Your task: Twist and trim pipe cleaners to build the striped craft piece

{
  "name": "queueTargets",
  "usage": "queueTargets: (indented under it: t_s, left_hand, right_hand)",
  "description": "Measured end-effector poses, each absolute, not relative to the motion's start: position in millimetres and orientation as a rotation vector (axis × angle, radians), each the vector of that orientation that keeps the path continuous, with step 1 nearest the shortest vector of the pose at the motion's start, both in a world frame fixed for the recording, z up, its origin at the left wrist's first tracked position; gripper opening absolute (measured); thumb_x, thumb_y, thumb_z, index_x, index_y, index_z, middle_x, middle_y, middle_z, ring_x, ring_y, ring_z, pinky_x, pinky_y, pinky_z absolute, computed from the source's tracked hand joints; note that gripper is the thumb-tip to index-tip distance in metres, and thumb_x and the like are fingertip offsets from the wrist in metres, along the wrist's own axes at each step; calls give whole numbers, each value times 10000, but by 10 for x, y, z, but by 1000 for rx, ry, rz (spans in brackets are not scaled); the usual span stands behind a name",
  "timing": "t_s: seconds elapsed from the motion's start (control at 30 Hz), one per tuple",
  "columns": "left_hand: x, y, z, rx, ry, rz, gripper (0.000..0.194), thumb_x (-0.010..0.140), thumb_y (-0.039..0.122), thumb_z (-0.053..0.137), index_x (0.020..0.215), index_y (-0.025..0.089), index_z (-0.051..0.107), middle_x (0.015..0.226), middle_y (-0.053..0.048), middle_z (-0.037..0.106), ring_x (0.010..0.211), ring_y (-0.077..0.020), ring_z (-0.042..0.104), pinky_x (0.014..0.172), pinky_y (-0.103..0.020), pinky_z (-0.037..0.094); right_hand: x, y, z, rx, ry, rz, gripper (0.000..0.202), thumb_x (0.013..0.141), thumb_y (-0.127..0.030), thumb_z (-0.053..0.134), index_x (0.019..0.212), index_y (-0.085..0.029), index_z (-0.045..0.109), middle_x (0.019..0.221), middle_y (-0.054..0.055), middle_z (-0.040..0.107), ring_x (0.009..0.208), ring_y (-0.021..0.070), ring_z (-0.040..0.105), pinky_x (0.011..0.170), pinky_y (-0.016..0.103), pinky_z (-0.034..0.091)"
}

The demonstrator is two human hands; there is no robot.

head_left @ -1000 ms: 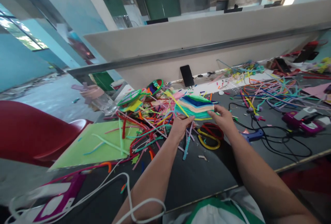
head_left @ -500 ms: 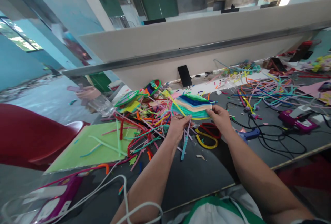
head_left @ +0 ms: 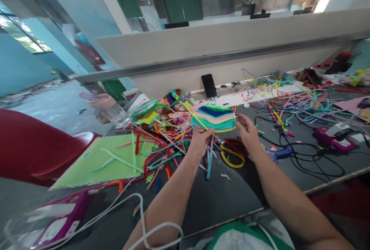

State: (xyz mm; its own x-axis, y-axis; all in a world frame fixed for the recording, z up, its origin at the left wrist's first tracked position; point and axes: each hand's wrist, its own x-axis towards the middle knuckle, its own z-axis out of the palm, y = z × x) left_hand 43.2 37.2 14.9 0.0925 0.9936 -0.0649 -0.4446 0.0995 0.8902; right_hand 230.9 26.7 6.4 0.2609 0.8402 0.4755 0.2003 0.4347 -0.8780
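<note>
Teal, blue and cream in stripes, the piece (head_left: 215, 118) was held near the centre of the frame, its long axis laid roughly left to right. Its lower left edge was pinched by the left hand (head_left: 201, 140); its right end was met by the right hand (head_left: 248, 130), whose grip could not be told as pinching or merely touching. Left of centre, a bottle (head_left: 109, 109) was seen, its contents indistinct.

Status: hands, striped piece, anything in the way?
Left hand pinching lower edge of striped piece. Right hand at its right edge, contact unclear. Striped face visible. Scissors close by, pipe-cleaner heap crowding left hand.
</note>
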Motion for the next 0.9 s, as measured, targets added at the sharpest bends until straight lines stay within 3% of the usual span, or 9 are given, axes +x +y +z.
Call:
queueTargets:
  t_s: [0.07, 0.17, 0.3, 0.43, 0.5, 0.6, 0.73, 0.9]
  left_hand:
    - [414, 393, 152, 807, 823, 1297, 303, 533, 284, 840, 616, 123, 597, 522, 4, 597, 478, -141, 606, 476, -243, 485]
    - [401, 408, 159, 769, 814, 1327, 287, 528, 268, 839, 640, 121, 619, 541, 9, 606, 490, -135, 611, 480, -236, 492]
    - [401, 407, 167, 751, 814, 1343, 294, 521, 265, 841, 656, 119, 625, 546, 7, 611, 492, -140, 614, 484, -245, 504]
    - [406, 405, 155, 760, 786, 1348, 290, 534, 270, 838, 659, 120, 624, 550, 12, 606, 486, -131, 609, 493, -244, 511]
    - [416, 404, 142, 758, 778, 1356, 287, 533, 264, 839, 638, 125, 611, 547, 18, 600, 484, -129, 608, 496, -245, 512]
    - [438, 398, 121, 750, 795, 1366, 296, 528, 261, 841, 617, 131, 591, 531, 22, 589, 483, -134, 609, 491, -247, 509]
    - [456, 404, 94, 715, 817, 1395, 295, 539, 265, 835, 633, 128, 592, 526, 21, 589, 494, -137, 616, 503, -245, 510]
    - [458, 427, 78, 628, 792, 1462, 289, 544, 253, 829, 634, 131, 584, 544, 29, 600, 504, -127, 620, 525, -234, 508]
  right_hand:
    - [2307, 251, 85, -1062, -1169, 428, 372, 827, -358, 562, 1165, -204, 540, 1051, 82, 636, 976, 206, 575, 864, 352, 438]
    - [2305, 254, 56, -1115, -1057, 309, 297, 834, -384, 547, 1057, -189, 559, 988, 79, 616, 931, 201, 559, 853, 350, 431]
    - [2276, 280, -19, -1138, -1041, 424, 280, 827, -430, 536, 959, -187, 581, 864, 47, 599, 823, 182, 540, 788, 318, 431]
    - [2255, 311, -42, -1092, -1000, 517, 320, 826, -433, 528, 1043, -201, 574, 901, 39, 593, 839, 176, 539, 775, 309, 434]
    - [2265, 312, -27, -1108, -1039, 513, 282, 824, -428, 534, 981, -204, 604, 890, 40, 592, 842, 181, 540, 778, 317, 438]
    - [2287, 266, 31, -1164, -1132, 333, 200, 805, -394, 577, 803, -201, 631, 873, 47, 580, 869, 196, 537, 819, 346, 433]
    - [2278, 161, 123, -1138, -1216, 76, 136, 790, -329, 625, 746, -200, 627, 902, 58, 562, 934, 206, 534, 887, 369, 415]
    - [2205, 121, 135, -1011, -1214, 227, 132, 805, -331, 620, 777, -203, 612, 932, 51, 560, 938, 198, 545, 890, 381, 428]
